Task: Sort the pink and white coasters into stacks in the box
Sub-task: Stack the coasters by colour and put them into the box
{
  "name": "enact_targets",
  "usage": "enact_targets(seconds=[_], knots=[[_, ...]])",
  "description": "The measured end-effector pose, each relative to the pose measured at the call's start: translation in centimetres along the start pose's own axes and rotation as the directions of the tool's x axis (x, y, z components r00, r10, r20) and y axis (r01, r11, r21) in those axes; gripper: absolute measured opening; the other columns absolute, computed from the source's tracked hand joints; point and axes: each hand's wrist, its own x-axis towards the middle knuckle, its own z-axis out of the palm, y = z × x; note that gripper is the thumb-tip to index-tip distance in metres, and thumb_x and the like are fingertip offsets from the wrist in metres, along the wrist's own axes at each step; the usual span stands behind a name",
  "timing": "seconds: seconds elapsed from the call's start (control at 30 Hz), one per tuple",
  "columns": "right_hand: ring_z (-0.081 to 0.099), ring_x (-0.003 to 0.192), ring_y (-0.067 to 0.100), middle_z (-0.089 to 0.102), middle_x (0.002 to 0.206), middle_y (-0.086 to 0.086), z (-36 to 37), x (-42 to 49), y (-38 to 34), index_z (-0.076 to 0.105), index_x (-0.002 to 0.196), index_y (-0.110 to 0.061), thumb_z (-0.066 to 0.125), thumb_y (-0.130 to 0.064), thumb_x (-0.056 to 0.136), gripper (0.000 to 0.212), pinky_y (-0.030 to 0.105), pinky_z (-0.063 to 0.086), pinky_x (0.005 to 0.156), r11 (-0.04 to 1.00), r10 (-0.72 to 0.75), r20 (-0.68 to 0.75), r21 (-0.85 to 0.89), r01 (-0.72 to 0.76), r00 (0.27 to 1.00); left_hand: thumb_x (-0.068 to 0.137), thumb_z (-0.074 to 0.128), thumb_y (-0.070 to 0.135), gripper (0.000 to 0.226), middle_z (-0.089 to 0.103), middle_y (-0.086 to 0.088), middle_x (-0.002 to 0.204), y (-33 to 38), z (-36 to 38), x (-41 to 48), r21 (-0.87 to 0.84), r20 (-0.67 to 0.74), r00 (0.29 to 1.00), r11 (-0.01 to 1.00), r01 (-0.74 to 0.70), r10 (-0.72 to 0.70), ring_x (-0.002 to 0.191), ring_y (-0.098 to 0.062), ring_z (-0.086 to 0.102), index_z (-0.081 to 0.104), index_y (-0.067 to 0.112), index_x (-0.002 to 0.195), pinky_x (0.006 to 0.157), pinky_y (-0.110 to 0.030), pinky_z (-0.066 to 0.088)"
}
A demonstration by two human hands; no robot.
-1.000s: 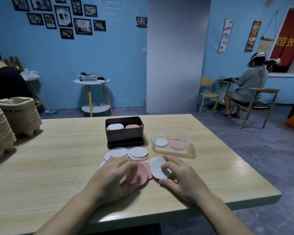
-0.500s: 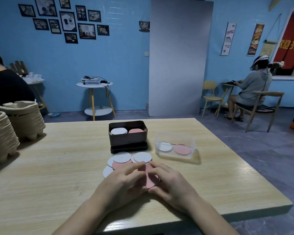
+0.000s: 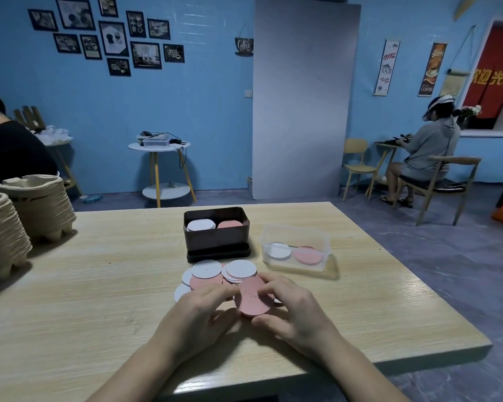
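Note:
A pink coaster is held tilted between both hands just above the table. My left hand pinches its left edge and my right hand grips its right and lower edge. Behind them lies a loose pile of white and pink coasters. The dark box stands further back with a white stack on its left and a pink stack on its right. A clear plastic box to the right holds one white and one pink coaster.
Two stacks of cardboard egg trays stand at the table's far left. The table's near edge and right edge are close to my hands. A person sits at the far left and another sits at the back right.
Both hands came together on the pink coaster and lifted it off the table, tilting it up. The white coaster under my right hand a second ago is no longer held.

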Motion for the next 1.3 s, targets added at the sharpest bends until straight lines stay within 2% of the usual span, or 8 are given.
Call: enact_targets(seconds=[0.17, 0.4, 0.6, 0.67, 0.77, 0.9, 1.07, 1.3], knots=[[0.045, 0.136, 0.004, 0.048, 0.150, -0.006, 0.3, 0.2, 0.3, 0.057, 0.109, -0.032, 0.075, -0.055, 0.078, 0.042, 0.032, 0.045, 0.104, 0.997, -0.019, 0.038, -0.079, 0.022, 0.999, 0.094, 0.063, 0.030, 0.018, 0.068, 0.015, 0.106, -0.2, 0.1, -0.1, 0.001, -0.001, 1.000, 1.000, 0.005, -0.005, 0.090, -0.012, 0.067, 0.066, 0.025, 0.111, 0.071, -0.034, 0.056], [0.049, 0.127, 0.000, 0.051, 0.139, -0.015, 0.4, 0.2, 0.3, 0.058, 0.108, -0.032, 0.072, -0.055, 0.080, 0.039, 0.022, 0.043, 0.101, 0.990, -0.029, 0.040, -0.135, 0.034, 0.999, 0.093, 0.065, 0.027, 0.016, 0.063, 0.022, 0.113, -0.8, 0.7, -0.1, 0.012, 0.029, 0.999, 1.000, 0.016, -0.016, 0.096, -0.004, 0.063, 0.064, 0.028, 0.109, 0.071, -0.024, 0.056], [0.051, 0.121, 0.002, 0.053, 0.133, -0.017, 0.3, 0.5, 0.0, 0.061, 0.109, -0.032, 0.071, -0.059, 0.079, 0.041, 0.027, 0.047, 0.098, 0.988, -0.031, 0.039, -0.150, 0.036, 0.999, 0.092, 0.067, 0.026, 0.019, 0.063, 0.021, 0.108, -1.1, 1.0, 0.0, -0.006, 0.015, 0.999, 0.999, 0.047, -0.047, 0.085, -0.004, 0.063, 0.064, 0.031, 0.110, 0.066, -0.028, 0.056], [0.051, 0.121, 0.002, 0.054, 0.132, -0.016, 0.2, 0.9, 0.0, 0.061, 0.108, -0.033, 0.070, -0.060, 0.078, 0.041, 0.028, 0.047, 0.098, 0.988, -0.028, 0.038, -0.148, 0.034, 0.999, 0.090, 0.065, 0.034, 0.025, 0.065, 0.019, 0.106, -0.8, 0.7, 0.1, -0.014, -0.006, 0.997, 0.997, 0.079, -0.079, 0.088, -0.005, 0.063, 0.061, 0.033, 0.115, 0.069, -0.028, 0.057], [0.049, 0.121, 0.003, 0.055, 0.130, -0.017, 0.0, 2.1, 0.2, 0.061, 0.107, -0.034, 0.071, -0.063, 0.077, 0.042, 0.027, 0.044, 0.100, 0.987, -0.023, 0.037, -0.157, 0.029, 0.999, 0.092, 0.060, 0.045, 0.032, 0.065, 0.020, 0.109, -1.1, -0.1, 0.4, 0.075, -0.005, 0.996, 0.993, 0.088, -0.088, 0.095, -0.003, 0.060, 0.058, 0.035, 0.122, 0.078, -0.027, 0.052], [0.050, 0.116, 0.002, 0.058, 0.121, -0.020, -0.5, 4.6, 0.8, 0.062, 0.102, -0.031, 0.073, -0.061, 0.076, 0.041, 0.029, 0.045, 0.096, 0.989, -0.006, 0.018, -0.148, 0.008, 1.000, 0.093, 0.058, 0.042, 0.033, 0.067, 0.014, 0.114, -3.2, -2.2, 1.3, 0.171, -0.017, 0.993, 0.978, 0.117, -0.116, 0.100, -0.011, 0.062, 0.063, 0.027, 0.122, 0.083, -0.031, 0.051], [0.057, 0.110, 0.014, 0.063, 0.111, -0.010, -0.9, 9.8, 1.6, 0.065, 0.102, -0.024, 0.075, -0.054, 0.076, 0.041, 0.032, 0.046, 0.093, 0.989, -0.022, 0.009, -0.147, 0.023, 1.000, 0.093, 0.053, 0.041, 0.035, 0.066, 0.008, 0.119, -7.1, -4.8, 4.0, 0.299, -0.095, 0.988, 0.944, 0.143, -0.120, 0.107, -0.019, 0.062, 0.068, 0.020, 0.117, 0.088, -0.041, 0.050], [0.054, 0.093, 0.010, 0.064, 0.098, -0.010, -0.4, 17.8, 3.1, 0.065, 0.101, -0.023, 0.082, -0.042, 0.076, 0.035, 0.024, 0.040, 0.081, 0.987, 0.060, -0.062, -0.144, -0.068, 0.996, 0.092, 0.041, 0.053, 0.049, 0.059, 0.010, 0.132, -10.7, -5.1, 6.4, 0.250, -0.100, 0.962, 0.930, 0.270, -0.253, 0.124, -0.015, 0.052, 0.065, 0.025, 0.125, 0.102, -0.038, 0.042]])
